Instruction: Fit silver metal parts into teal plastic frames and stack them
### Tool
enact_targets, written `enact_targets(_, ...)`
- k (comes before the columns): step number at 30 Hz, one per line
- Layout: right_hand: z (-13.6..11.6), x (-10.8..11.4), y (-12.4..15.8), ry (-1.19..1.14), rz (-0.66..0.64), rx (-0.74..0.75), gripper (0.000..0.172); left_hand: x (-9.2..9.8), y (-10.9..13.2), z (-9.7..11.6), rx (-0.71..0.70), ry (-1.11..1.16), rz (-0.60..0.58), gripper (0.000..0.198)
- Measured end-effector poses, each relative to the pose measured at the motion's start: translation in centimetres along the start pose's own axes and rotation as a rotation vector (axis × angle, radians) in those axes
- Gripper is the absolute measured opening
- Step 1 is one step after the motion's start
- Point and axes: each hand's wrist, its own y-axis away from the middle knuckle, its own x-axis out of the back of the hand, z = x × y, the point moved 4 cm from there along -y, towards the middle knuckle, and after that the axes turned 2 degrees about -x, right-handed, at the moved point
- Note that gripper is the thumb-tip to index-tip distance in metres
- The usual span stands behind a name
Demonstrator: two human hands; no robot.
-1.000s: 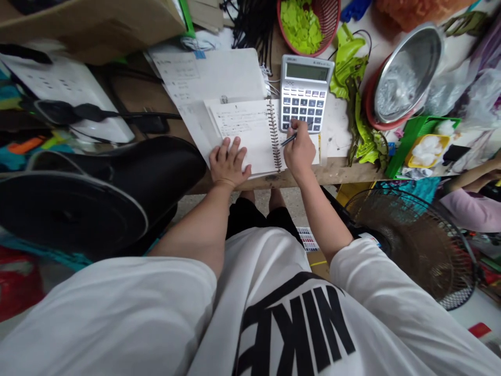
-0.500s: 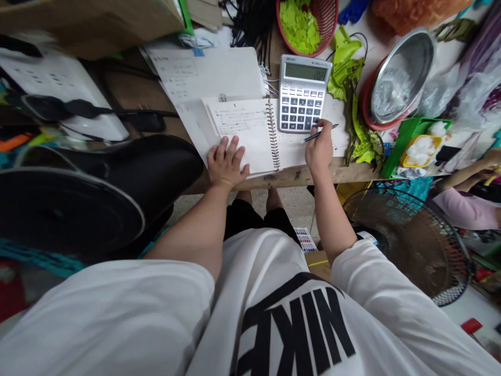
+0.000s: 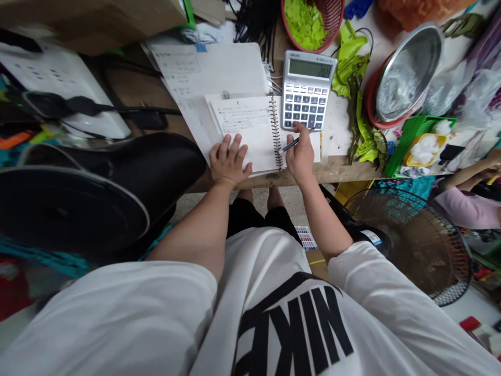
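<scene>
A spiral notebook (image 3: 250, 117) with handwritten lines lies on larger sheets of paper (image 3: 219, 62) at the table's near edge. My left hand (image 3: 230, 163) rests flat on its left page, fingers spread. Right of the spiral, my right hand (image 3: 301, 156) is closed around a dark pen (image 3: 290, 144), held slantwise across the palm. One finger of that hand reaches the bottom keys of a grey calculator (image 3: 307, 94), which lies partly over the notebook's right page. Digits show on its display but are too small to read.
A red basket (image 3: 337, 15) of lime-green pieces stands behind the calculator. To the right are a metal bowl (image 3: 432, 52) and a green tray (image 3: 395, 151). A fan (image 3: 415, 245) stands below the table's right side. Another person's pink sleeve (image 3: 467, 206) shows far right.
My right hand has moved left, from the calculator's lower right corner to its lower left keys, with the pen still in it. My left hand stays on the page.
</scene>
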Motion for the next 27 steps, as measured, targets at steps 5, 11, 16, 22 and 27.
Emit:
enact_targets(5, -0.6, -0.1, 0.6, -0.006, -0.018, 0.032, 0.057, -0.2, 0.0, -0.2, -0.003, 0.008, 0.003, 0.072)
enact_targets(11, 0.4, 0.3, 1.2, 0.015, 0.052, -0.033, 0.051, -0.4, 0.1, -0.2, -0.004, 0.034, -0.013, 0.073)
enact_targets(16, 1.8, 0.7, 1.2, -0.003, 0.090, -0.064, 0.043, -0.3, 0.0, -0.1, 0.023, -0.007, -0.051, 0.077)
enact_targets(22, 2.1, 0.6, 1.5, -0.005, 0.044, 0.018, 0.051, -0.1, 0.1, 0.3, 0.020, 0.037, -0.031, 0.072)
enact_targets(27, 1.2, 0.7, 0.4, 0.019, -0.004, 0.031, 0.057, 0.2, 0.1, 0.6, 0.039, 0.044, -0.052, 0.072)
